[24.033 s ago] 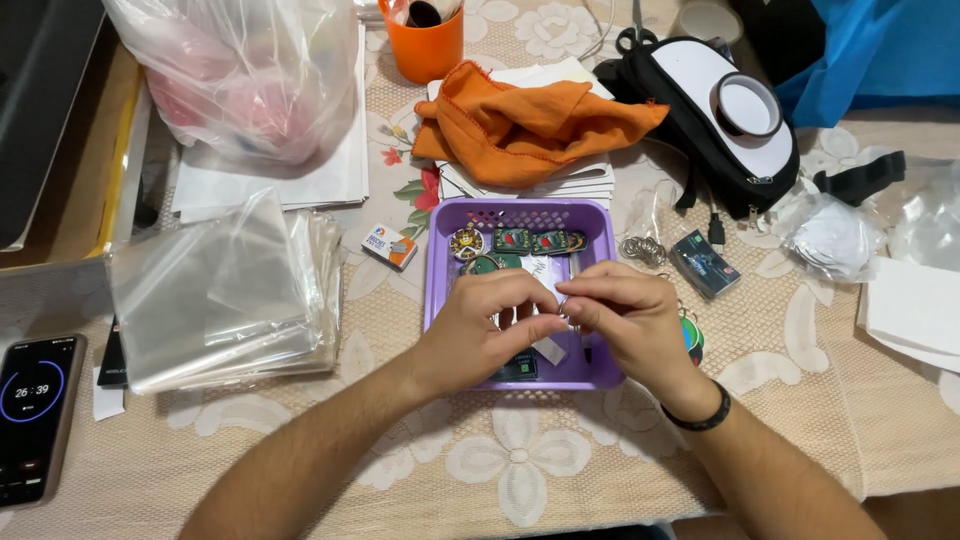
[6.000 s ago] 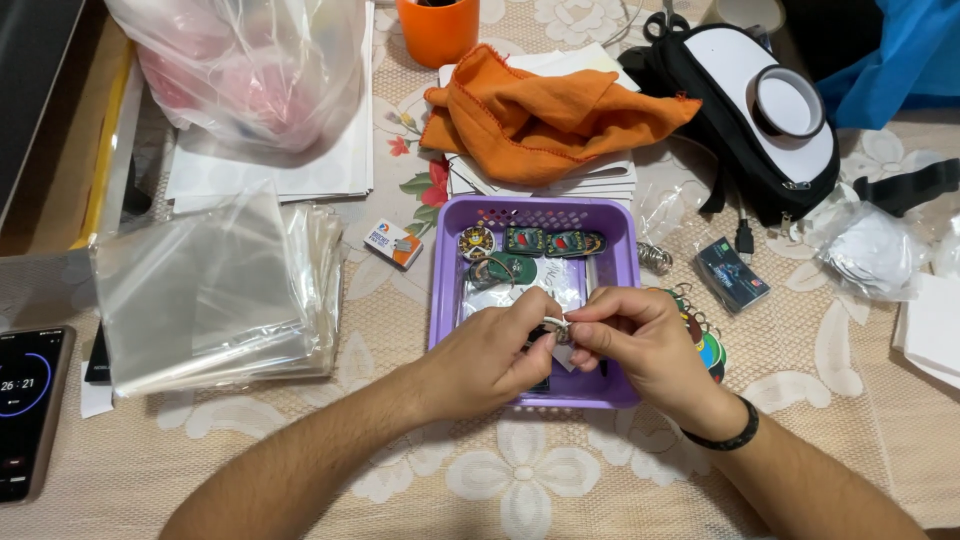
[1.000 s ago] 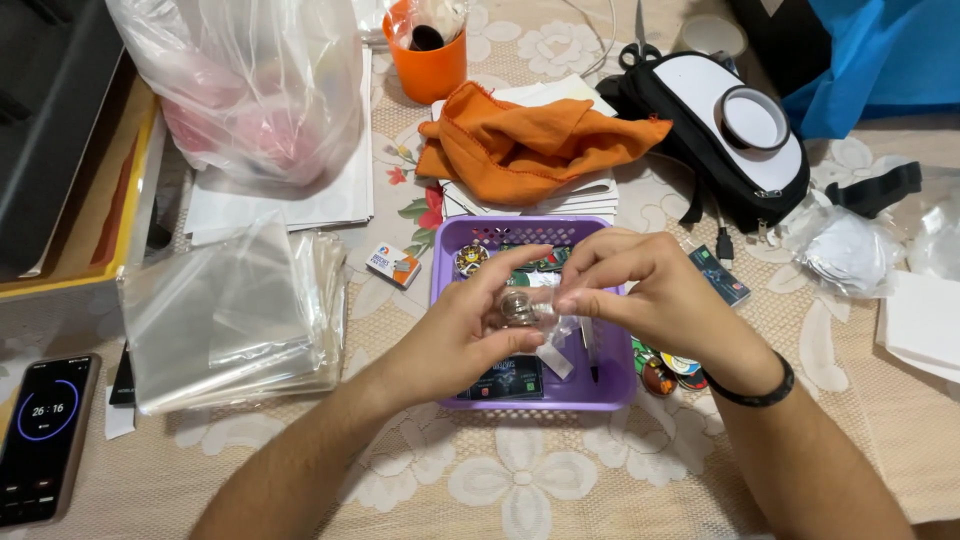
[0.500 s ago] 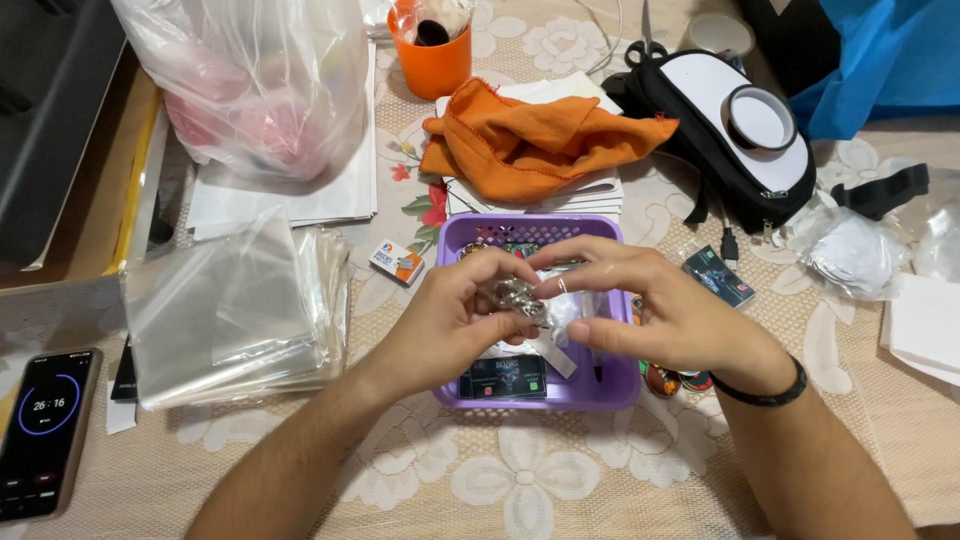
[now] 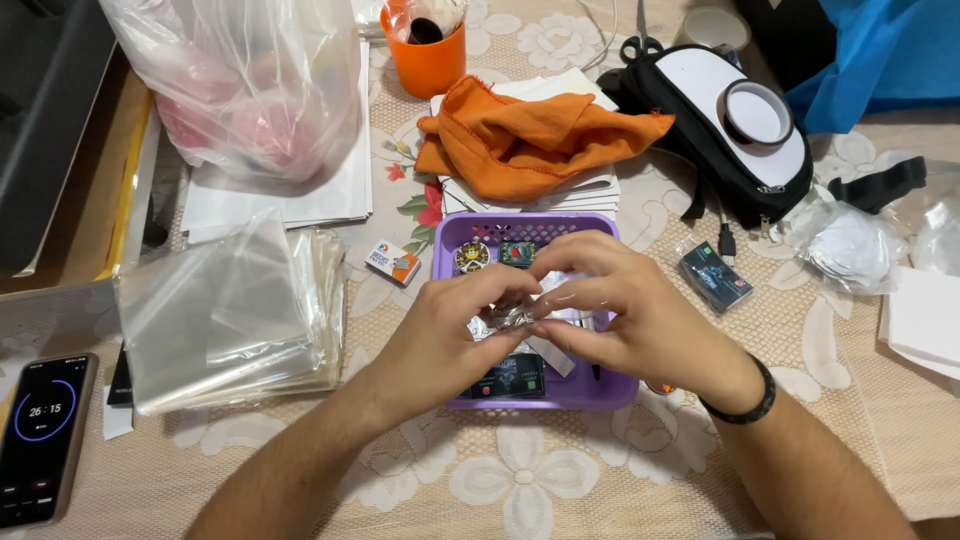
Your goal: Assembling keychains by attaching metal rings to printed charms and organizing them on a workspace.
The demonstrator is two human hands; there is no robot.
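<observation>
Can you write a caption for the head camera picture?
Two hands pinch a small clear packet over a purple basket.

Small shiny item (image 5: 515,318) w/ clear wrap, pinched betw. fingertips of both hands, held just above purple tray (image 5: 450,238). Tray rectangular, perforated walls, flat on lace cloth, holds round badge, green pcs, dark packet.
</observation>
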